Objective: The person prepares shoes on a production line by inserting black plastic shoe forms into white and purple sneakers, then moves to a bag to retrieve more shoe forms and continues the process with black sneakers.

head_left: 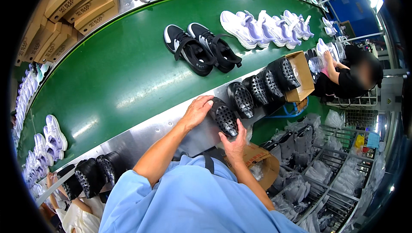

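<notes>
From up here I see both hands on one black perforated clog (224, 118) that sits on the metal worktop (141, 135) edging the green conveyor belt (116, 74). My left hand (197, 111) lies curled over the clog's heel end, fingers wrapped on its top, and my right hand (234, 143) grips it from below with the thumb up against the sole side; the fingers of that hand are tucked behind the clog, so I cannot see how far they close. Just beside it, up the worktop to the right, four more black clogs (257, 88) stand on edge in a row, the last one leaning into an open cardboard box (302, 75) whose inside is mostly hidden. On the belt, a pair of black sneakers (201, 48) lies near the middle and a cluster of white sneakers (266, 29) farther right. More white sneakers (51, 138) trail along the belt's left rim, squeezed and bent by the lens. Lower left, a few more black clogs (92, 175) show behind my blue sleeve (184, 198), partly cut off by it. Stacked cardboard cartons (68, 8) fill the upper left corner. A wire rack (334, 177) at lower right holds what look like clear plastic bags, though the detail is too smeared to be sure. Another person (347, 78) sits at the right edge, partly hidden.
</notes>
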Demonstrator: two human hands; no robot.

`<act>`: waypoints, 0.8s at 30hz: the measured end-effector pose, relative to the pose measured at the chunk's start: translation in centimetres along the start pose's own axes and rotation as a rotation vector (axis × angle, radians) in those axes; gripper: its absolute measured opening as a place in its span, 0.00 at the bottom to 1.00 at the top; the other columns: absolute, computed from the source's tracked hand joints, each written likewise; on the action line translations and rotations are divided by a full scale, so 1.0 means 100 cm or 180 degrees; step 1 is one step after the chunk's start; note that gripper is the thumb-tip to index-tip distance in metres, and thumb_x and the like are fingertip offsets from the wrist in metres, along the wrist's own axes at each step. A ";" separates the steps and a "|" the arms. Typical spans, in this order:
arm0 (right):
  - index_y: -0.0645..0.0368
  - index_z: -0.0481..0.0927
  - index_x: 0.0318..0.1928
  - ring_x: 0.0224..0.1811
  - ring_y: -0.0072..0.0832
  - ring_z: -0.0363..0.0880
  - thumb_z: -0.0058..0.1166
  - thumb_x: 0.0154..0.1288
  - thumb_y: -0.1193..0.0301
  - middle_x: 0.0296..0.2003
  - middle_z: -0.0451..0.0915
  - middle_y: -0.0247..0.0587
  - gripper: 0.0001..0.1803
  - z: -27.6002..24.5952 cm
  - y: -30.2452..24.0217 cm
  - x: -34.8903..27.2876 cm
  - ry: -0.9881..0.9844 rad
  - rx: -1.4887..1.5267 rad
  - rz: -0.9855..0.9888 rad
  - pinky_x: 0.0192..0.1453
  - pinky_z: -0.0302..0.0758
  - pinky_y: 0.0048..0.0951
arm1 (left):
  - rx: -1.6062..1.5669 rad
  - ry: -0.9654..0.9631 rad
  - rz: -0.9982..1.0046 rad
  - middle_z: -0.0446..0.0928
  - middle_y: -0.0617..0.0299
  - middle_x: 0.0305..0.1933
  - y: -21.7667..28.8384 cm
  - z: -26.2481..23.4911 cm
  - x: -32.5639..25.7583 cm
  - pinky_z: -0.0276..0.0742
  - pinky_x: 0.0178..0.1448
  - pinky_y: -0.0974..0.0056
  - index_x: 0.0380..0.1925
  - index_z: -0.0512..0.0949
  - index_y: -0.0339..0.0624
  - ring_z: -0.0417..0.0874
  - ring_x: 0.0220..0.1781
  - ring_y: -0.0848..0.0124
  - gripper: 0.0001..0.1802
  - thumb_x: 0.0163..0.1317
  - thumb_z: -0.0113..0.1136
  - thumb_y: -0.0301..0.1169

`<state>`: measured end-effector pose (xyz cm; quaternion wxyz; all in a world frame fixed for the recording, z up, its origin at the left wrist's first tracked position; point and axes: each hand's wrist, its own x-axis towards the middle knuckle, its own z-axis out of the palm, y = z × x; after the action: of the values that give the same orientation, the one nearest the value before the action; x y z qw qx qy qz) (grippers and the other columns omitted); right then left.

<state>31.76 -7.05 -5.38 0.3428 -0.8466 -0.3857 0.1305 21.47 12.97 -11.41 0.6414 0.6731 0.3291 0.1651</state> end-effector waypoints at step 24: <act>0.64 0.71 0.69 0.64 0.54 0.76 0.76 0.54 0.71 0.62 0.76 0.56 0.42 -0.042 0.009 0.078 0.0455 -0.0993 -0.0531 0.70 0.71 0.47 | 0.0587 0.0221 0.0136 0.73 0.48 0.67 0.022 0.018 -0.011 0.67 0.77 0.52 0.67 0.76 0.43 0.71 0.72 0.49 0.33 0.65 0.69 0.45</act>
<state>39.46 -3.71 -2.59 0.2435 -0.8617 -0.4448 -0.0203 22.32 10.93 -9.30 0.5612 0.7300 0.3505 0.1710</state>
